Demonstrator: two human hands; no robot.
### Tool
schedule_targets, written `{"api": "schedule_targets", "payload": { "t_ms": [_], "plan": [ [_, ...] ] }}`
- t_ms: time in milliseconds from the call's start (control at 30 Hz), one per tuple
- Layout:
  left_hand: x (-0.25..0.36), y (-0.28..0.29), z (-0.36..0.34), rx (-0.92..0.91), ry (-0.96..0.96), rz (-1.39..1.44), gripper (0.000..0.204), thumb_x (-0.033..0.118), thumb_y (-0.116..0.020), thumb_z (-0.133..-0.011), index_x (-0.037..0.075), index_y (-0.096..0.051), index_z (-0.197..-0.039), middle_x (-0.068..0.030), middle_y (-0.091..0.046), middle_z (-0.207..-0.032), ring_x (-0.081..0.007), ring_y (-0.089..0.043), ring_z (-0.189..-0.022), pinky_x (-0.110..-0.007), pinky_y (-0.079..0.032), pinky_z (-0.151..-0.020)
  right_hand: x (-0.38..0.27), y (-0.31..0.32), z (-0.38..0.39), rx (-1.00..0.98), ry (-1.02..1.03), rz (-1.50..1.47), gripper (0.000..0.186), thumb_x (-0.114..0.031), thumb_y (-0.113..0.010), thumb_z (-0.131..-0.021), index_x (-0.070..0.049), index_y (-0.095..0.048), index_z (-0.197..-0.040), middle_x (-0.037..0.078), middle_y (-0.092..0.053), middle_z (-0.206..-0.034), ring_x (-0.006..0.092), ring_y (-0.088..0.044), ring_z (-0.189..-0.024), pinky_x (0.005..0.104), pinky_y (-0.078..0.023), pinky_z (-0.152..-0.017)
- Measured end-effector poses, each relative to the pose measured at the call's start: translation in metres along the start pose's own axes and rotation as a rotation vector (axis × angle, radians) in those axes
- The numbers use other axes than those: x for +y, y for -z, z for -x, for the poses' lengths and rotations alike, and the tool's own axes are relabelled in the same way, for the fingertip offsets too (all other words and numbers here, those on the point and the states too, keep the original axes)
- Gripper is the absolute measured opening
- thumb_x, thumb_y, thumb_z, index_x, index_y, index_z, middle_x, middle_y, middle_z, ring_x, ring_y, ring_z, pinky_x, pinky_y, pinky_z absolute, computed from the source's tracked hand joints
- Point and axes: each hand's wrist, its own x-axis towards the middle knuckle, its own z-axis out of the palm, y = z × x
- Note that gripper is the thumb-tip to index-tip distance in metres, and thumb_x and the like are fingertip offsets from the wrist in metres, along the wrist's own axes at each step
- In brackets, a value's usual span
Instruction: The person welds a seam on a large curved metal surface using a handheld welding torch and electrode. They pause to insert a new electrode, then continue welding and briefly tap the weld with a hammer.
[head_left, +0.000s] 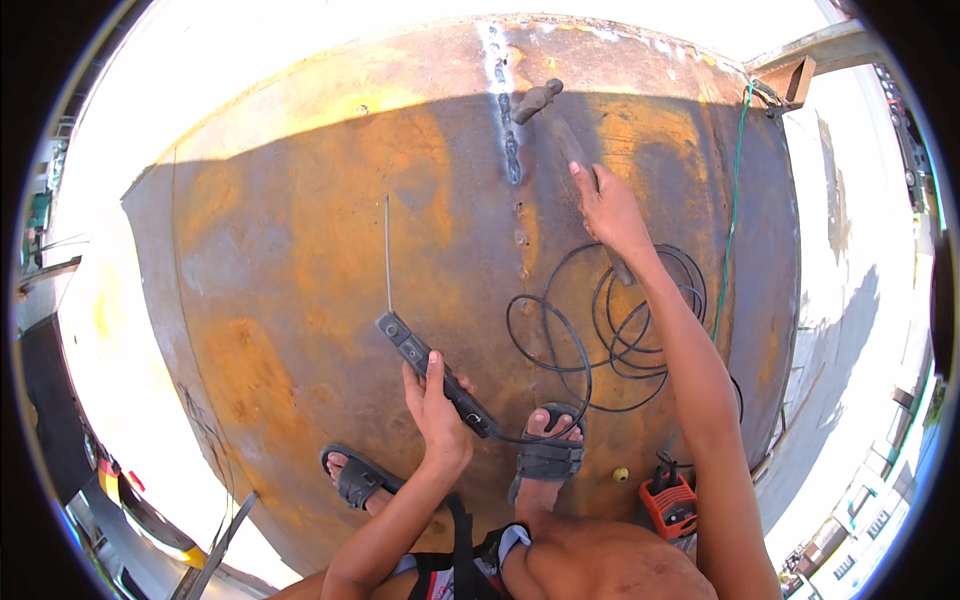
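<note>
My left hand [438, 410] is closed around a black welding electrode holder [403, 340]. A thin grey welding rod [388, 250] sticks out of its far end, above the rusty steel surface [330, 290]. My right hand [613, 212] grips the wooden handle of a hammer [568, 135]. The hammer's metal head, rounded at one end, is beside the upper part of a lumpy weld seam [512, 160] with whitish edges. Below that bead the joint line runs on toward me, with small marks along it. A black cable [590, 375] leads from the holder into loose loops under my right forearm.
My sandalled feet [552, 455] stand on the curved plate. Near my right side are an orange-red case [668, 508] and a small yellowish round piece [621, 474]. A green line [738, 180] runs down the right side from a rusty bracket [795, 85]. Sunlit ground lies beyond the plate's edges.
</note>
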Motion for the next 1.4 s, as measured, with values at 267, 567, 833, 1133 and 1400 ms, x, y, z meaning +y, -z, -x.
{"api": "schedule_targets", "payload": {
  "t_ms": [267, 567, 833, 1133, 1400],
  "plan": [
    [0.007, -0.011, -0.006, 0.018, -0.025, 0.015, 0.023, 0.026, -0.067, -0.113, 0.009, -0.054, -0.123, -0.0020, -0.053, -0.093, -0.0146, -0.061, -0.072, -0.035, -0.055, -0.068, -0.007, -0.003, -0.002, -0.098, 0.029, 0.040, 0.059, -0.052, -0.050, -0.117, 0.001, -0.054, -0.091, 0.015, -0.059, -0.069, 0.0282, -0.059, -0.058, 0.0415, -0.047, -0.055],
    [0.008, -0.010, -0.009, 0.005, -0.015, 0.028, 0.028, 0.027, -0.067, -0.113, 0.008, -0.054, -0.129, -0.0020, -0.053, -0.098, -0.0149, -0.061, -0.074, -0.035, -0.055, -0.069, -0.018, 0.008, 0.006, -0.197, -0.087, -0.074, 0.060, -0.055, -0.050, -0.116, 0.001, -0.057, -0.094, 0.008, -0.058, -0.067, 0.0186, -0.058, -0.048, 0.0401, -0.048, -0.048],
    [0.007, -0.011, -0.013, 0.021, -0.013, 0.048, 0.029, 0.028, -0.067, -0.112, 0.008, -0.053, -0.129, -0.0024, -0.054, -0.099, -0.0151, -0.061, -0.075, -0.035, -0.055, -0.069, 0.001, 0.024, 0.008, -0.198, -0.150, -0.113, 0.058, -0.054, -0.047, -0.118, 0.002, -0.058, -0.104, 0.003, -0.054, -0.067, 0.0133, -0.056, -0.049, 0.0329, -0.045, -0.046],
    [0.003, -0.014, -0.014, -0.009, 0.001, 0.013, 0.034, 0.029, -0.064, -0.114, 0.005, -0.051, -0.135, -0.0074, -0.059, -0.120, -0.0164, -0.060, -0.078, -0.036, -0.053, -0.072, 0.008, -0.007, 0.008, -0.232, 0.012, 0.207, 0.063, -0.058, -0.051, -0.115, 0.003, -0.060, -0.100, 0.010, -0.058, -0.067, 0.0192, -0.060, -0.054, 0.0408, -0.051, -0.059],
    [0.008, -0.013, -0.018, 0.017, -0.030, 0.049, 0.033, 0.028, -0.065, -0.114, 0.005, -0.052, -0.133, -0.0068, -0.058, -0.116, -0.0164, -0.060, -0.078, -0.037, -0.053, -0.072, -0.045, 0.005, 0.001, 0.079, 0.198, -0.398, 0.048, -0.053, -0.056, -0.115, -0.005, -0.056, -0.104, 0.000, -0.053, -0.071, 0.0062, -0.051, -0.051, 0.0241, -0.039, -0.043]
  ]
}}
